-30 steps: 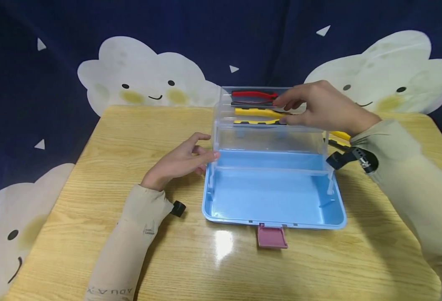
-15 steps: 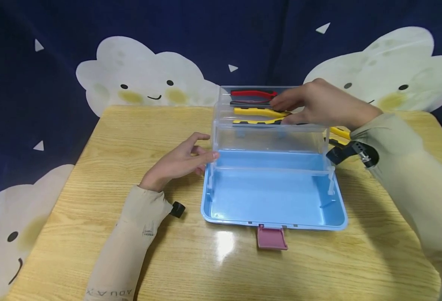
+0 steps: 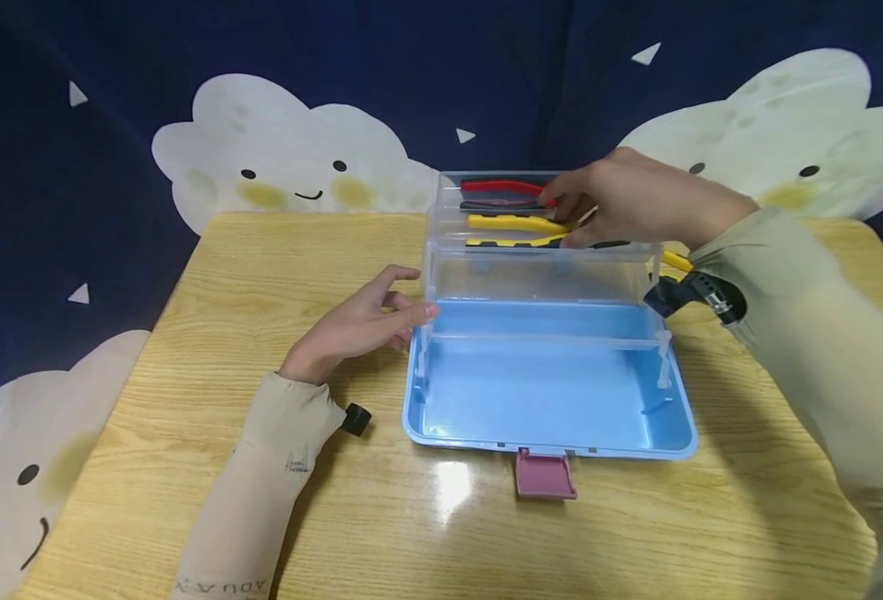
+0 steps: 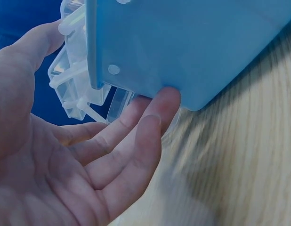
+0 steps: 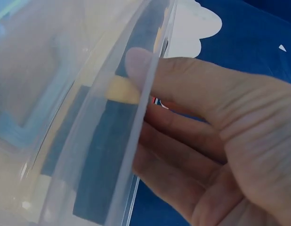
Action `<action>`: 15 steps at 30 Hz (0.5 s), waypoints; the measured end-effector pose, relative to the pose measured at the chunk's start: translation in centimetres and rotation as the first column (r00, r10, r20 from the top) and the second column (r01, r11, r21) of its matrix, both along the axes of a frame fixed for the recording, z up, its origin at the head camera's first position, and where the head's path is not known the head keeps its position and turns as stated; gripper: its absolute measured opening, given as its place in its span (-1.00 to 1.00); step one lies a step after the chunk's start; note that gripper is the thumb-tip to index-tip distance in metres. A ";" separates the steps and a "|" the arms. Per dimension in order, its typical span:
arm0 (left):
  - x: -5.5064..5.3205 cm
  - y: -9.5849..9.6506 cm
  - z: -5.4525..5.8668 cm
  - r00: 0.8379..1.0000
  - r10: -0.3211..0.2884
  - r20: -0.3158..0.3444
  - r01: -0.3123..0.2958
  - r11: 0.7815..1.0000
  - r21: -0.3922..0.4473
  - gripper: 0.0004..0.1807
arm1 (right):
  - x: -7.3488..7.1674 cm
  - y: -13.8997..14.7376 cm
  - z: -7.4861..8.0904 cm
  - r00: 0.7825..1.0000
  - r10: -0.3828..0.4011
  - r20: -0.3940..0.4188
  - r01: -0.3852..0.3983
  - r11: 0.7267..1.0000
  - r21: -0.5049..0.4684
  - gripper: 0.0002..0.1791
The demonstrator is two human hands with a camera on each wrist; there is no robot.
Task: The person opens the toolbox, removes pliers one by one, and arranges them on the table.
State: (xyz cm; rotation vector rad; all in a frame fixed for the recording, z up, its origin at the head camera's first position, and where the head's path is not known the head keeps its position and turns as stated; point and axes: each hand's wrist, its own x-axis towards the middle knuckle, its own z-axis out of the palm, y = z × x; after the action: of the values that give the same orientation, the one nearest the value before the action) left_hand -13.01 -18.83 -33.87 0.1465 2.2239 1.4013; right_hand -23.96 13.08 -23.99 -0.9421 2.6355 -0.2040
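Note:
A light blue toolbox (image 3: 546, 446) stands on the table with its clear stepped trays (image 3: 539, 275) raised. In the upper tray lie red-handled pliers (image 3: 497, 186) and, nearer, yellow-handled pliers (image 3: 512, 223) with black inlays. My right hand (image 3: 636, 196) reaches in from the right and grips the yellow-handled pliers near their head, which it mostly hides; its fingertips overlap the red pair's end. Through the clear wall in the right wrist view, the thumb (image 5: 138, 68) shows against a yellow band. My left hand (image 3: 358, 325) rests relaxed against the box's left side, fingertips on the blue wall (image 4: 150, 52).
A pink latch (image 3: 545, 475) hangs off the box's front edge. On the table (image 3: 321, 517) behind my right wrist, another yellow-and-black handled tool (image 3: 676, 260) shows partly. A dark blue cloth (image 3: 381, 42) with white clouds hangs beyond the table.
My right hand has risen slightly and its fingers have curled more, while the pliers stay in place in the tray. My left hand keeps its place on the box.

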 end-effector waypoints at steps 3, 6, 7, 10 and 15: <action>0.0 0.0 0.1 1.000 -0.003 -0.005 0.003 1.000 0.003 -0.15 | 0.1 0.2 0.3 1.000 0.001 0.003 -0.001 1.000 0.006 -0.26; 0.0 0.0 0.3 1.000 0.000 -0.008 0.000 1.000 -0.001 -0.15 | 0.1 0.0 0.5 1.000 -0.001 0.009 0.001 1.000 0.020 -0.22; 0.0 0.0 0.3 1.000 0.002 -0.009 -0.002 1.000 -0.003 -0.14 | 0.1 -0.1 0.5 1.000 -0.003 0.010 0.003 1.000 0.030 -0.21; 0.0 0.1 0.4 1.000 0.005 -0.004 -0.005 1.000 -0.011 -0.15 | 0.1 -0.7 0.5 1.000 -0.020 0.016 0.019 0.998 0.059 -0.21; 0.2 0.1 0.2 1.000 0.003 0.005 -0.003 1.000 -0.017 -0.15 | 0.1 -1.1 0.4 0.998 -0.051 0.047 0.047 0.996 0.078 -0.18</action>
State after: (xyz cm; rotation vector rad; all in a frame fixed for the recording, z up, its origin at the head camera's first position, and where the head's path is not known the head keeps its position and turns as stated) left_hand -12.83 -18.77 -33.63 0.1345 2.2323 1.3829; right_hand -23.84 12.01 -23.62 -0.8376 2.6038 -0.1343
